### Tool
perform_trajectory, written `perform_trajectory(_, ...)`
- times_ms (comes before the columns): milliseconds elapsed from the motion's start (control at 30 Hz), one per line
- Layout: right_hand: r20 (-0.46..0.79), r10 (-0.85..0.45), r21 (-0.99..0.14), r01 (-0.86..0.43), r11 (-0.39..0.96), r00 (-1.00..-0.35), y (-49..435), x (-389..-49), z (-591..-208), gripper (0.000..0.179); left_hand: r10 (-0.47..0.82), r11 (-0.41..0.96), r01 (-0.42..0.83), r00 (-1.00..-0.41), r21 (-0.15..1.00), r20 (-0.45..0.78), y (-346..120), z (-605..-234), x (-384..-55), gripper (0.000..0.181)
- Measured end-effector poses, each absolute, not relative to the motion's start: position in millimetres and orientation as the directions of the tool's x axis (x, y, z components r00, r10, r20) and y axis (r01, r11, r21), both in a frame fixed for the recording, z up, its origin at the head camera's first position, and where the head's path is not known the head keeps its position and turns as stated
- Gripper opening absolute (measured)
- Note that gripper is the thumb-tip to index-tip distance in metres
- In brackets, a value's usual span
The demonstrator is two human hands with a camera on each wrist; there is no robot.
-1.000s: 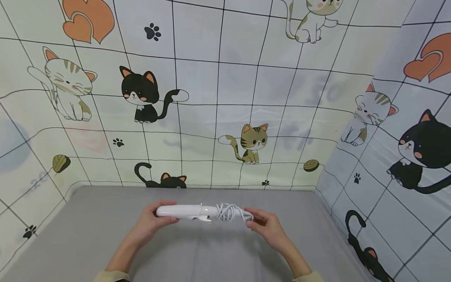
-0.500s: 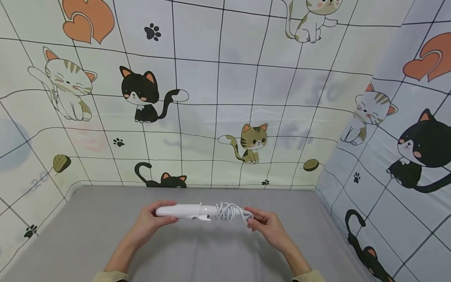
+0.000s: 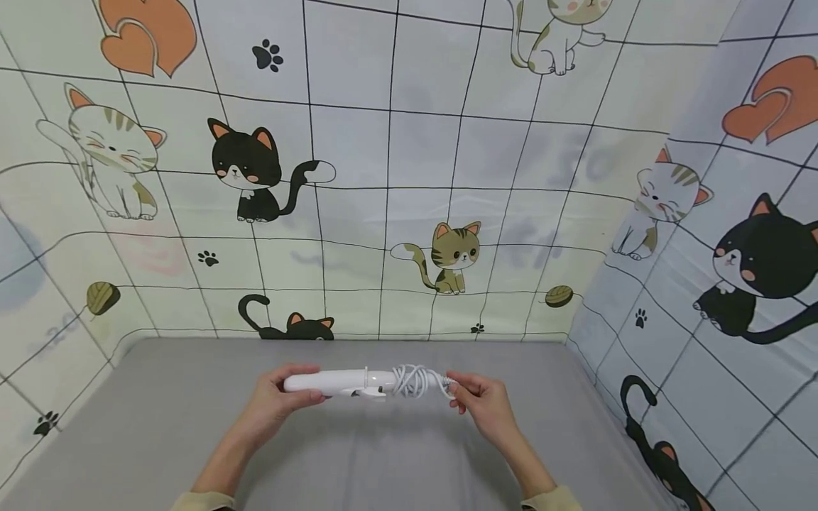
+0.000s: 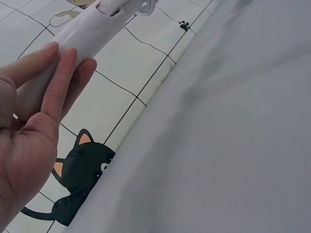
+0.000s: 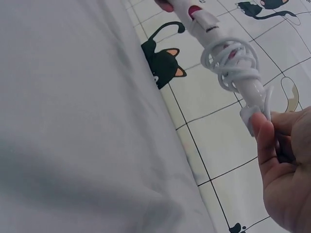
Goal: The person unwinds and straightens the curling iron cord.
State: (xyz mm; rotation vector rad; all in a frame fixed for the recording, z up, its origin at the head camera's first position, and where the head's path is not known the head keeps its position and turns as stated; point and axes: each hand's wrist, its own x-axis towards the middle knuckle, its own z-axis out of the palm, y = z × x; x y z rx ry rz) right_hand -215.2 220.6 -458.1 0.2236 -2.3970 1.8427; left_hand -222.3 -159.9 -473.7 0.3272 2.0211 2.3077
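Observation:
A white hair styling iron [image 3: 319,382], apparently a curling iron, is held level above the grey surface in the head view. Its white cord [image 3: 412,382] is wound in loops around the right part. My left hand [image 3: 275,397] grips the thick smooth end, thumb on the near side and fingers on the far side; the left wrist view shows the fingers [image 4: 58,82] curled round the casing. At the other end my right hand [image 3: 488,408] pinches the cord's ribbed end. In the right wrist view a pale block-like piece [image 5: 248,116], perhaps the plug, lies at the fingertips. A small lever [image 3: 371,392] sits mid-body.
A grey cloth-covered surface [image 3: 358,461] spreads below the hands. Behind it hangs a white gridded cloth [image 3: 358,149] printed with cats and paws. A similar printed cloth side [image 3: 722,383] rises on the right.
The head view has shifted slightly. My right hand's fingers have curled in more at the cord end and moved a little. My left hand keeps its hold on the iron.

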Motion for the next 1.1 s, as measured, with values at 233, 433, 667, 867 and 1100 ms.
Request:
perform_trajectory(233,0.227,0.004,-0.934,-0.216,0.285,-0.974,215.9,-213.3,-453.3,0.021,0.174,-0.209,0.090,-0.976,0.974,0.127,-159.5,-472.7,-221.7,0.053)
perform_trajectory(433,0.286,-0.002,-0.902,-0.271,0.336,-0.958,219.3,-212.2,-454.4,0.023,0.170,-0.242,0.086,-0.977,0.966,0.129,-161.9,-476.0,-221.1,0.058)
perform_trajectory(667,0.344,0.035,-0.867,-0.303,0.396,-0.938,222.0,-217.3,-456.9,0.019,0.168,-0.255,0.090,-0.976,0.963,0.136,-164.9,-478.0,-218.6,0.047)
perform_trajectory(867,0.353,-0.006,-0.855,-0.325,0.403,-0.936,215.5,-224.7,-453.5,0.020,0.196,-0.226,0.088,-0.971,0.970,0.133,-166.9,-480.1,-216.6,0.047)
perform_trajectory(1100,0.229,-0.223,-0.883,-0.299,0.361,-0.947,209.0,-231.7,-451.4,0.028,0.206,-0.221,0.072,-0.971,0.973,0.119,-168.6,-482.0,-215.6,0.052)
